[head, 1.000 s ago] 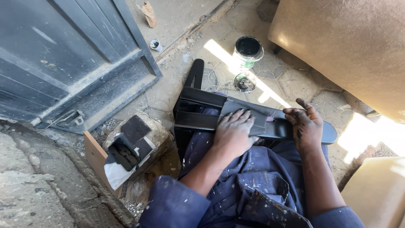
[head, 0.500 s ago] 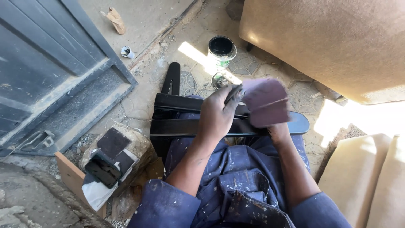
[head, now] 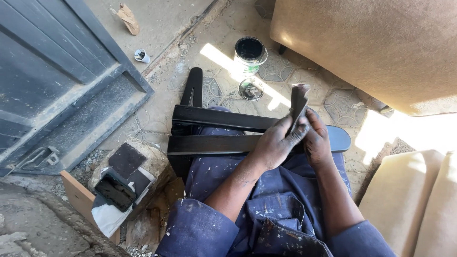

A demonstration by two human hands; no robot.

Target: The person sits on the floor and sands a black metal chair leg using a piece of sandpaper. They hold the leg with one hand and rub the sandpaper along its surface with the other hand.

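Hands meet over a dark wooden frame that lies across the person's lap in the head view. The left hand and the right hand are both closed on a folded dark sheet of sandpaper, which stands nearly upright between them, its top edge rising above the fingers. The two hands touch each other around its lower part. The frame is made of two long dark slats, one above the other, joined at the left to a crosspiece that points away toward the floor; the rounded right end of the lower slat shows past the right hand.

On the patterned floor beyond the frame stands an open paint tin with dark contents, and its lid lies just beside it, nearer the person. A small white cup lies on its side farther left, near a grey metal door. To the person's left, a stone carries dark sheets and a black phone. Tan upholstered furniture fills the upper right. The person wears paint-flecked blue overalls.
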